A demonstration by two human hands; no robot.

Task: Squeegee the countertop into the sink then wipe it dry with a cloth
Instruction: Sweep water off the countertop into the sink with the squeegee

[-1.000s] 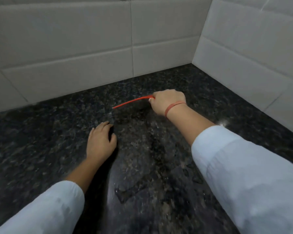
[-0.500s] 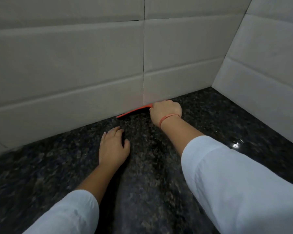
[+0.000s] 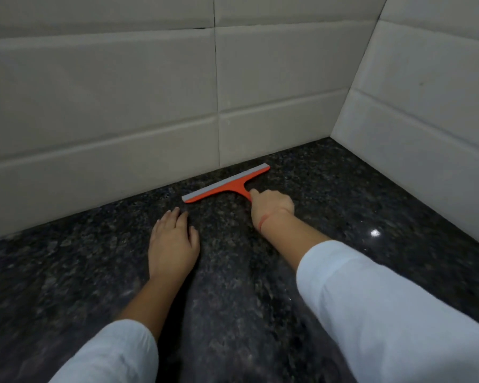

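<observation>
An orange squeegee (image 3: 227, 185) with a grey rubber blade lies low on the dark speckled granite countertop (image 3: 343, 205), its blade close to the back tiled wall. My right hand (image 3: 271, 203) grips its handle, thumb along the top; a red band circles that wrist. My left hand (image 3: 173, 241) rests flat on the countertop, fingers spread, just in front of the blade's left end and apart from it. Neither sink nor cloth is in view.
Pale tiled walls (image 3: 122, 106) meet in a corner at the back right (image 3: 332, 134). A bright light glint (image 3: 374, 232) shows on the stone to the right. White sleeves cover both forearms.
The squeegee has been pushed further back toward the wall and tipped down flat, so its whole blade now shows. My left hand stayed on the counter.
</observation>
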